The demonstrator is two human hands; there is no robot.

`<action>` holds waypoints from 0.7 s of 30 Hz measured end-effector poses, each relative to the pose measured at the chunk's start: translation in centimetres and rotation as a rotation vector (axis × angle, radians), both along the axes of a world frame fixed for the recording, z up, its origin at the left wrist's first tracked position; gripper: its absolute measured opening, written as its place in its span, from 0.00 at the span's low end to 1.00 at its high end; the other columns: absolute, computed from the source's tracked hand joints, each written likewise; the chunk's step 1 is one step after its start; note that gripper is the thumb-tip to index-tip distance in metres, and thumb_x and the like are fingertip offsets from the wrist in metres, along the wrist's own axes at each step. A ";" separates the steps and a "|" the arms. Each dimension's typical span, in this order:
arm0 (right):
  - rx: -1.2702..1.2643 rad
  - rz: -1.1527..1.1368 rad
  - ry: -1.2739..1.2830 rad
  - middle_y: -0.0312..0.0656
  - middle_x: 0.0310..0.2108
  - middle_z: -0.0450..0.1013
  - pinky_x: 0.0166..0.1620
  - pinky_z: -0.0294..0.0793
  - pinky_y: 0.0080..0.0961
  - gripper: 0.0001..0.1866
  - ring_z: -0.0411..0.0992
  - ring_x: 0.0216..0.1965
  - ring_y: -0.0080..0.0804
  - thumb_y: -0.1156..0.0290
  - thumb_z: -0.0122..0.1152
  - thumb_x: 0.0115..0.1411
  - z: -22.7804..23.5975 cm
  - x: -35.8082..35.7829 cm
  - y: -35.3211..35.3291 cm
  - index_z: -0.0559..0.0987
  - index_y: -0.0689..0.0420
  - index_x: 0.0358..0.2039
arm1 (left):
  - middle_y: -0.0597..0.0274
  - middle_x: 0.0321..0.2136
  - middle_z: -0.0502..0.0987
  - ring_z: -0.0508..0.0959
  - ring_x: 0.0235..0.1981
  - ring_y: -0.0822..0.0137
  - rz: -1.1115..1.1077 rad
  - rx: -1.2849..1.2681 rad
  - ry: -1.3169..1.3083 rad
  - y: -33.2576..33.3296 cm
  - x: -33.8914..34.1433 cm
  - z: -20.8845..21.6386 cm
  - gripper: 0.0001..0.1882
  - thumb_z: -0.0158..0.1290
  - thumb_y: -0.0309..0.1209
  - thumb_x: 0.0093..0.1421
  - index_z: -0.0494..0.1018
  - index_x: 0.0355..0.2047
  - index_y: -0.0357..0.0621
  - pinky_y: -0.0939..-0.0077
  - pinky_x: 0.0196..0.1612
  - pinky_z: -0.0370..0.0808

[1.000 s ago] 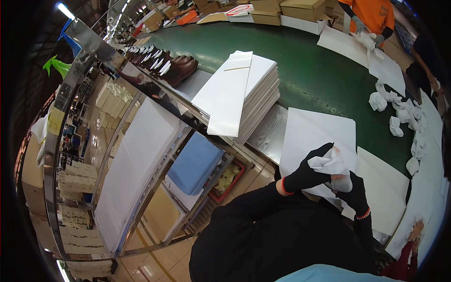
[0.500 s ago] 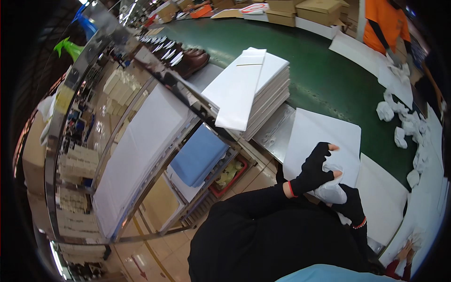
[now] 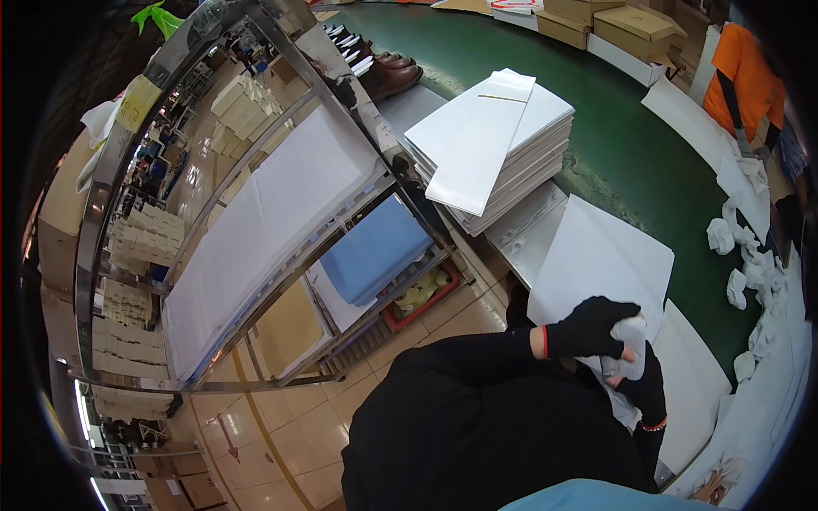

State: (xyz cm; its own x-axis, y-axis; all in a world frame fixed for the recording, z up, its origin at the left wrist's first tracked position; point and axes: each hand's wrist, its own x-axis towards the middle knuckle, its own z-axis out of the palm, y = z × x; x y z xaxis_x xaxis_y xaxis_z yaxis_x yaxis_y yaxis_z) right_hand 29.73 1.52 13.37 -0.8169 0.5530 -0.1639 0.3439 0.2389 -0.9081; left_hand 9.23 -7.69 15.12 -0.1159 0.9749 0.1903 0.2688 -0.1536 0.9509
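My left hand [image 3: 599,328], in a black fingerless glove with a red band at the wrist, is closed over the top of a wad of white tissue paper [image 3: 631,341]. From the right side my right hand [image 3: 645,392], gloved alike and wearing a beaded bracelet, grips the same wad lower down. A loose crumpled tail of it hangs below toward my body. Under and beyond the hands lies a flat white sheet [image 3: 601,255]. Another flat white sheet [image 3: 694,383] is to its right, partly beneath.
A tall stack of white sheets [image 3: 498,145] stands ahead on the green belt [image 3: 613,136]. Brown shoes [image 3: 392,78] sit beyond it. Crumpled paper balls [image 3: 754,272] line the right side. A metal rack [image 3: 281,247] with white and blue sheets rises at left. A person in orange [image 3: 741,77] works far right.
The view has shifted, so the surroundings sit differently. My left hand has turned from spread fingers to a closed grip over the paper, which is now a tighter, more upright wad.
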 end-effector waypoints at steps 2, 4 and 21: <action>-0.050 0.097 -0.086 0.45 0.34 0.77 0.39 0.74 0.30 0.30 0.77 0.35 0.34 0.68 0.74 0.39 1.0 0.6 0.8 0.75 0.62 0.44 | 0.56 0.29 0.79 0.81 0.34 0.60 0.014 -0.059 -0.113 0.2 -1.3 0.5 0.29 0.67 0.43 0.42 0.73 0.42 0.44 0.69 0.39 0.75; -0.045 0.079 -0.221 0.46 0.32 0.78 0.37 0.74 0.30 0.27 0.77 0.32 0.34 0.67 0.74 0.40 0.4 1.6 1.3 0.77 0.64 0.41 | 0.57 0.30 0.80 0.81 0.33 0.60 0.010 -0.011 -0.029 0.1 -1.4 0.0 0.29 0.67 0.41 0.42 0.73 0.43 0.44 0.70 0.37 0.75; -0.258 0.251 -0.411 0.43 0.33 0.75 0.42 0.72 0.31 0.53 0.74 0.37 0.36 0.56 0.87 0.10 3.1 6.3 4.8 0.72 0.61 0.43 | 0.60 0.31 0.80 0.79 0.33 0.68 -0.391 -0.239 -0.705 -0.4 -1.1 -0.3 0.20 0.67 0.31 0.44 0.76 0.36 0.35 0.76 0.38 0.74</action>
State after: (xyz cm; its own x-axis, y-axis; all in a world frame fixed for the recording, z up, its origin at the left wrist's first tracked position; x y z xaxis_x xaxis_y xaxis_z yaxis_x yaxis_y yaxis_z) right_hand 36.01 6.29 16.49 -0.7588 0.2486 -0.6021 0.6439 0.1464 -0.7510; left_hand 8.08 -8.04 14.81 0.2239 0.9745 -0.0164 -0.4317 0.1143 0.8948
